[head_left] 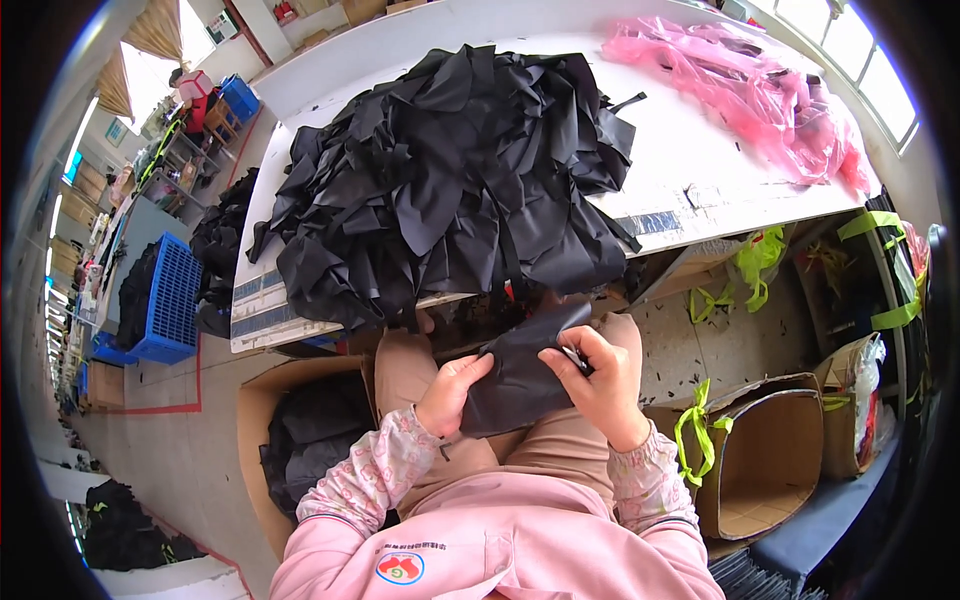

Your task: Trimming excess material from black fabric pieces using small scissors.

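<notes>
I hold a piece of black fabric (pixel 520 375) over my lap, below the table's front edge. My left hand (pixel 452 392) pinches its left edge between thumb and fingers. My right hand (pixel 600 378) grips its right side, and something small and dark shows at the fingertips; I cannot tell what it is. A large heap of black fabric pieces (pixel 450 180) lies on the white table (pixel 700 160) just beyond my hands, and some pieces hang over the front edge.
A crumpled pink plastic sheet (pixel 760 90) lies at the table's far right. A cardboard box holding black fabric (pixel 300 440) stands at my left. Another cardboard box (pixel 770 460), tied with green strap, stands at my right. Blue crates (pixel 170 300) sit on the floor at left.
</notes>
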`<state>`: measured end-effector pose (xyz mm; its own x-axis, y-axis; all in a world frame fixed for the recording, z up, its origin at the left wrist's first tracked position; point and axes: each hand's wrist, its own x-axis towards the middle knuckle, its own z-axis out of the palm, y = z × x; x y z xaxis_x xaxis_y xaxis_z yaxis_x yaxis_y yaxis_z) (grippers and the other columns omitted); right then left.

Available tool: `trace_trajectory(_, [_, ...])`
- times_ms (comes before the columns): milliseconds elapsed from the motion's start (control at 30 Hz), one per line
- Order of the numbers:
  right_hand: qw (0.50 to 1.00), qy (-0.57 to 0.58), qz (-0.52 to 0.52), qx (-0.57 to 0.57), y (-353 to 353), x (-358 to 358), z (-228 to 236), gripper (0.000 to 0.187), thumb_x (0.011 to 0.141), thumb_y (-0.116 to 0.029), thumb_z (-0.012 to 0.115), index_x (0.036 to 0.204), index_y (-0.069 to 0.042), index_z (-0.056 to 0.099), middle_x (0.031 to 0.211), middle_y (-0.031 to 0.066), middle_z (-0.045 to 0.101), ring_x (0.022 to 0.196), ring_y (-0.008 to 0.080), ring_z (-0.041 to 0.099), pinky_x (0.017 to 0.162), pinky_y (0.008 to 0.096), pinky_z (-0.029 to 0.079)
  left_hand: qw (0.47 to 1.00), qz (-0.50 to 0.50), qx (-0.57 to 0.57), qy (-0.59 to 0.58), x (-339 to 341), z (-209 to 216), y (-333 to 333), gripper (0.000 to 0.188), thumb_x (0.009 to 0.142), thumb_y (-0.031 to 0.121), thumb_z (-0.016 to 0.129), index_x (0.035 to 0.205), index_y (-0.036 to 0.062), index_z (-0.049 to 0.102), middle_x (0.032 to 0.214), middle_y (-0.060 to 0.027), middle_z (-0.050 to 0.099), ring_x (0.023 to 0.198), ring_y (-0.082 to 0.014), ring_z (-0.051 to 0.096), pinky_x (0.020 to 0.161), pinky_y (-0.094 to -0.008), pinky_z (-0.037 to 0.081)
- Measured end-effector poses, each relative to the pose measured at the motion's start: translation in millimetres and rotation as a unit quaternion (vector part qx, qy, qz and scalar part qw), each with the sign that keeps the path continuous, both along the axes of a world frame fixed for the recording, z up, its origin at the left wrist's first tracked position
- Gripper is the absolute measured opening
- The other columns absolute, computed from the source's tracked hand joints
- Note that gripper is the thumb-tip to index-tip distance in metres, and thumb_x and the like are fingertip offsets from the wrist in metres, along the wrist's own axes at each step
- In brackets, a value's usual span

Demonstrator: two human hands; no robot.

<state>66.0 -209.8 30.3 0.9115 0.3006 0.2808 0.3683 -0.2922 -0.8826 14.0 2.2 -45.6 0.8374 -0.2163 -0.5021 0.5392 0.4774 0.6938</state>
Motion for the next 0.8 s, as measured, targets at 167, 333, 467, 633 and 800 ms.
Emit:
trace_trajectory(167, [1.0,0.0,-0.008,0.013,-2.6,-1.1,-0.9,0.02,0.082,-0.01,0.074,0.089,0.0,0.058,0.063,0.0087,0.057,0.053,0.0139,0.05,0.051,0.0266,0.043,0.968,0.057,-0.167,0.178,0.6,-8.3,-2.1,0.051,0.099,0.042,0.04,0.126,0.0002,0.053,0.122,-0.0132,0.061,0.108,-0.0266,0.061,0.1,-0.041,0.045])
trace_trajectory(333, [0.999,0.009,-0.032,0.032,-9.3,2.2,-9.0,0.018,0.084,-0.01,0.072,0.088,0.0,0.058,0.06,0.0044,0.052,0.054,0.008,0.043,0.05,0.025,0.039,0.979,0.02,-0.195,0.057,-0.2,25.0,-7.7,0.045,0.099,0.037,0.046,0.123,-0.0001,0.056,0.121,-0.0125,0.062,0.107,-0.0241,0.061,0.097,-0.0393,0.046])
trace_trajectory(467, [0.997,0.035,-0.055,0.043,-12.1,3.8,-13.3,0.015,0.085,-0.009,0.071,0.086,0.0,0.059,0.061,0.0018,0.053,0.057,0.0047,0.043,0.05,0.024,0.039,0.995,0.01,-0.012,-0.099,-10.0,13.4,7.8,0.034,0.096,0.02,0.056,0.124,-0.0006,0.055,0.119,-0.0101,0.063,0.103,-0.0194,0.063,0.093,-0.0336,0.049])
trace_trajectory(633, [0.993,0.06,-0.093,0.045,-15.2,5.3,-14.6,0.016,0.084,-0.009,0.071,0.091,0.0,0.059,0.065,0.0014,0.053,0.06,0.0044,0.043,0.054,0.0223,0.038,0.959,0.051,0.124,-0.249,-11.1,25.5,13.3,0.031,0.087,-0.003,0.063,0.117,-0.002,0.057,0.111,-0.007,0.064,0.095,-0.0132,0.063,0.089,-0.0277,0.05])
trace_trajectory(800, [0.974,-0.102,-0.201,-0.026,-25.3,12.6,-31.3,0.025,0.082,-0.007,0.071,0.103,-0.004,0.06,0.096,0.0071,0.063,0.063,0.0162,0.052,0.058,0.0254,0.044,0.914,0.102,0.205,-0.335,-6.4,48.2,0.9,0.045,0.086,-0.007,0.063,0.126,0.0016,0.044,0.106,-0.0087,0.064,0.094,-0.0132,0.062,0.085,-0.0269,0.05])
